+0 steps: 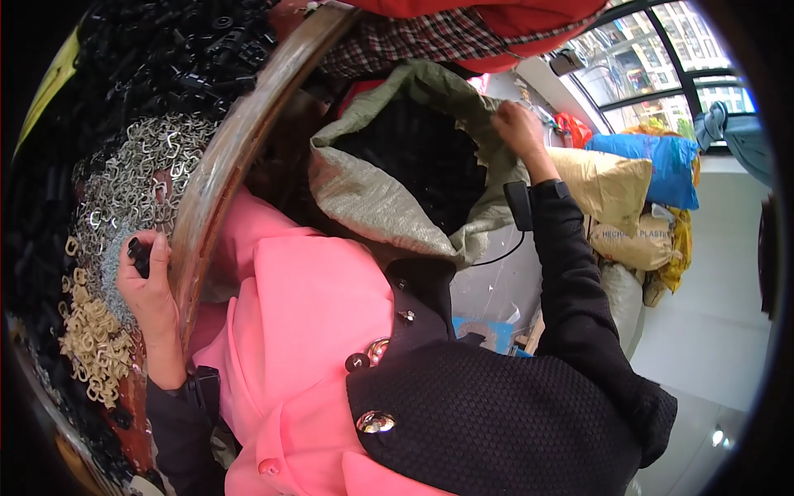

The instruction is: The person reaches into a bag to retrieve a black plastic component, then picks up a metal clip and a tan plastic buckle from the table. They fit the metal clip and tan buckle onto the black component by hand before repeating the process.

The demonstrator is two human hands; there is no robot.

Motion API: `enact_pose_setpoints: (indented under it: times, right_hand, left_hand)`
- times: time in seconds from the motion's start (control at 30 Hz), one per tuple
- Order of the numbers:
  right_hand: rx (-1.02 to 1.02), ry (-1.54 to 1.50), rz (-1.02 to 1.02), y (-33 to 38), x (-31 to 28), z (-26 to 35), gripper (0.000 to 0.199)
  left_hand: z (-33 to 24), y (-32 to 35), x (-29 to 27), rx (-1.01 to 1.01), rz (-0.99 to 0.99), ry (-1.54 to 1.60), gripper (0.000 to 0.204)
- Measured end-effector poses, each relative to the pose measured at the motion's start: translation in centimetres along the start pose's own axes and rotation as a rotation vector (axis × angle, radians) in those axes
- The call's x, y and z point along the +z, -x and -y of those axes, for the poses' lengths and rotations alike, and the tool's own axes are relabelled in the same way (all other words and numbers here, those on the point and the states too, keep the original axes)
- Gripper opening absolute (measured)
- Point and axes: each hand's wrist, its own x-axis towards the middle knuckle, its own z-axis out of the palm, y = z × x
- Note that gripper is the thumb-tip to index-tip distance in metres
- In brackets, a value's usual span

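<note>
My left hand [149, 285] is closed around a small black plastic part [138, 258], its fingers curled above the table's wooden edge. Next to it lie a heap of silver metal rings [136, 169], some small pale-blue bits [116, 281] and a pile of cream-coloured rings [95, 331]. To the right, a woven sack [364, 194] gapes wide, with a mass of black parts [413, 161] inside. My right hand [519, 131] is closed at the sack's right rim, gripping the folded fabric; its fingertips are partly hidden.
A large heap of black plastic parts [190, 50] covers the far table. The wooden table edge [223, 165] runs between heap and sack. Another person in red with a checked garment [413, 41] is across from me. Stacked sacks [616, 182] and a blue bag [653, 165] stand at right.
</note>
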Motion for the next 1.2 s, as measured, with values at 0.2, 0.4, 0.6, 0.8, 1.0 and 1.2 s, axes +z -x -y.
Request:
enact_pose_setpoints:
  times: [0.2,0.4,0.6,0.8,1.0,1.2]
  right_hand:
    - [0.276,-0.101,0.011,-5.2,2.7,-4.2,0.031]
    - [-0.013,-0.200,0.540,-5.4,7.3,-4.8,0.029]
    - [0.009,-0.255,0.401,-3.3,6.7,-4.3,0.019]
    - [0.264,-0.475,-0.168,-2.1,2.1,-7.3,0.013]
    - [0.241,-0.215,-0.574,0.3,-0.7,1.2,0.014]
    - [-0.119,-0.464,0.732,0.6,4.6,9.9,0.024]
  left_hand:
    - [-0.3,0.3,0.0,-0.028,-0.028,-0.093,0.010]
    - [-0.4,0.3,0.2,-0.036,-0.054,-0.103,0.010]
    - [-0.4,0.1,0.5,-0.040,-0.049,-0.077,0.009]
    - [-0.4,0.2,0.2,-0.064,-0.056,-0.060,0.008]
    - [-0.3,0.4,0.0,-0.054,-0.075,-0.005,0.008]
    - [-0.6,0.1,0.2,-0.057,-0.023,-0.013,0.008]
